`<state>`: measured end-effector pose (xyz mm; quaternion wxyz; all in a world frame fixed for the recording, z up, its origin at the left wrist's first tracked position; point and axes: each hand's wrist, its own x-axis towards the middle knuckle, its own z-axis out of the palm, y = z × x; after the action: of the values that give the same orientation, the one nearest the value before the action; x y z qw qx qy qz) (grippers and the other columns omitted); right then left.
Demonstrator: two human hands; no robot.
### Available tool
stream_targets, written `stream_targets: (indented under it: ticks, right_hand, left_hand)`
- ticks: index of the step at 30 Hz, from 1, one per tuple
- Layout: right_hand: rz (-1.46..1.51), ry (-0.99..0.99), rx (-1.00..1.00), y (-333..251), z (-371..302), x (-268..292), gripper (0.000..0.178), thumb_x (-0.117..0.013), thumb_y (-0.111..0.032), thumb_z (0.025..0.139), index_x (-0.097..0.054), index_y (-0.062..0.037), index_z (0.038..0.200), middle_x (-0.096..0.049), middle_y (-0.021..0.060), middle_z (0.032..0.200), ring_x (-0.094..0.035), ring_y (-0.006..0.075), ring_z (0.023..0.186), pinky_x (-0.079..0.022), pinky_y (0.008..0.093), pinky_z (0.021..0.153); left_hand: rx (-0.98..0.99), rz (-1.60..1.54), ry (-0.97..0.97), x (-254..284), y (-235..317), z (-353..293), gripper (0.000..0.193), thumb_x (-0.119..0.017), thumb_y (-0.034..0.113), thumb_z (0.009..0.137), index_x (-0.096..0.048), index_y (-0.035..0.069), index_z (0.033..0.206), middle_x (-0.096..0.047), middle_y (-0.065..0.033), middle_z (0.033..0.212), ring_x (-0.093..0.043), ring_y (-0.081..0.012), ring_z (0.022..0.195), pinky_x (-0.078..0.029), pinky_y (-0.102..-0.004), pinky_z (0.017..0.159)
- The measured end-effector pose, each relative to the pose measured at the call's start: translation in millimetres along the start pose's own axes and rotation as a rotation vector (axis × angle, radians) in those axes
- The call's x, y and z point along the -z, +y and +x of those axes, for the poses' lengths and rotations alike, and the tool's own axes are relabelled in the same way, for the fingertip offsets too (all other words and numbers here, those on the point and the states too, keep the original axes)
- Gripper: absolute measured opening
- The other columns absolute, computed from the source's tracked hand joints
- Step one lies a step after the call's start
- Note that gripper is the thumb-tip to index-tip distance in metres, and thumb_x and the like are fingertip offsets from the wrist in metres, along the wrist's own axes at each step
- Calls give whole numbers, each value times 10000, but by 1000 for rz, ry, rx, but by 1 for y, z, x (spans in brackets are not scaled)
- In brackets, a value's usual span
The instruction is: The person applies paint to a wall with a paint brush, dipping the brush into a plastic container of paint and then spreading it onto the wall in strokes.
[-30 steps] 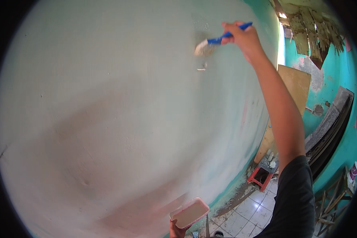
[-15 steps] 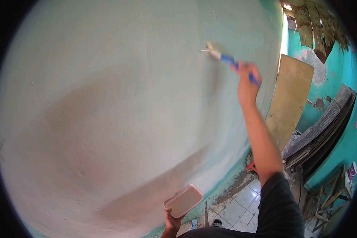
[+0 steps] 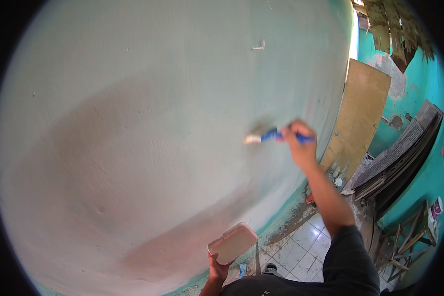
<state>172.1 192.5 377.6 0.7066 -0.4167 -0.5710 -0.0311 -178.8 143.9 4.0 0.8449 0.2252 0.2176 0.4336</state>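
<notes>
My right hand (image 3: 299, 140) is closed round the blue handle of a paintbrush (image 3: 269, 134). Its pale bristles point left against the wall (image 3: 182, 118), or very close to it. The wall is coated in a whitish layer, with green showing through toward the right and along the bottom. Low in front of me, my left hand (image 3: 218, 268) grips the near left corner of a shallow rectangular tub (image 3: 233, 242), thumb over the rim. Pale paint fills part of the tub. A small white hook-like fitting (image 3: 259, 47) sticks out of the wall above the brush.
A tan board (image 3: 358, 108) leans at the wall's right end. Beyond it stand stacked corrugated sheets (image 3: 404, 153) against a turquoise wall. A wooden stool (image 3: 407, 241) carries a small pinkish-white cup (image 3: 436, 208). Dirt and debris lie along the tiled floor's (image 3: 301, 246) edge.
My right hand has swept the brush down the wall, from beside the white fitting to about mid-height. The tub in my left hand has shifted slightly up and right.
</notes>
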Motion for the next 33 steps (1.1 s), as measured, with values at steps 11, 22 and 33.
stream_targets:
  ticks: [11, 22, 33]
  right_hand:
    - [133, 251, 197, -74, 108, -24, 223, -675, -102, 975, -599, 2, 793, -630, 51, 799, -726, 182, 771, -500, 274, 709]
    - [140, 258, -331, 100, -255, -37, 168, -671, -38, 949, -575, -15, 814, -636, 42, 799, -611, 76, 735, -483, 273, 616]
    - [33, 53, -121, 30, -37, -14, 213, -708, -117, 940, -615, -40, 766, -649, 5, 680, -579, 57, 639, -452, 246, 596]
  left_hand:
    - [-2, 89, 92, -13, 2, -6, 711, -581, 439, 896, -435, 122, 1515, -544, -133, 1467, -507, -367, 1369, -409, -619, 1103]
    - [10, 33, -11, -6, -2, -12, 570, -531, 292, 942, -387, 196, 1485, -496, -122, 1486, -507, -357, 1359, -473, -615, 1042]
    - [41, 90, 27, -11, 1, -33, 597, -528, 297, 941, -395, 180, 1510, -495, -113, 1510, -493, -348, 1380, -452, -620, 1060]
